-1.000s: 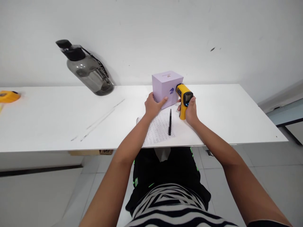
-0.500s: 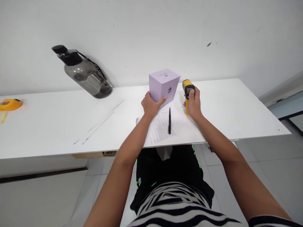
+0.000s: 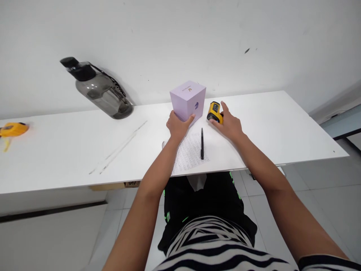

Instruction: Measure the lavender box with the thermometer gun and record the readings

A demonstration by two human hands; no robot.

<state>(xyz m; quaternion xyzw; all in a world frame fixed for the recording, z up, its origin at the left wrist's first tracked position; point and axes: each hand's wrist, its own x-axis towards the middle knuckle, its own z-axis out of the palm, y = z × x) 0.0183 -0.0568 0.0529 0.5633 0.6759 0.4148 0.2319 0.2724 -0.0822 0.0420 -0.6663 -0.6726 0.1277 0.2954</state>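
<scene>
A pale purple box [image 3: 186, 101] with a small dark emblem on its front is in the grip of my left hand [image 3: 178, 127], thumb on the near face and fingers at the left side. Just right of it, my right hand [image 3: 230, 125] is around a yellow and black infrared thermometer [image 3: 214, 112]. The thumb lies along its near end, and the index finger sticks out past it. Its handle is hidden by the hand. A black pen [image 3: 202, 145] lies on a sheet of paper [image 3: 187, 156] between my forearms.
A grey translucent water bottle [image 3: 103, 92] with a black cap stands at the back left against the wall. Farther left on the white table [image 3: 67, 143] lies another yellow object [image 3: 14, 129], cut by the picture edge. The table's front edge runs close to my body.
My right hand has turned the thermometer, so its screen no longer faces me and a dark label shows. The index finger has stretched out. The box has shifted slightly left in my left hand.
</scene>
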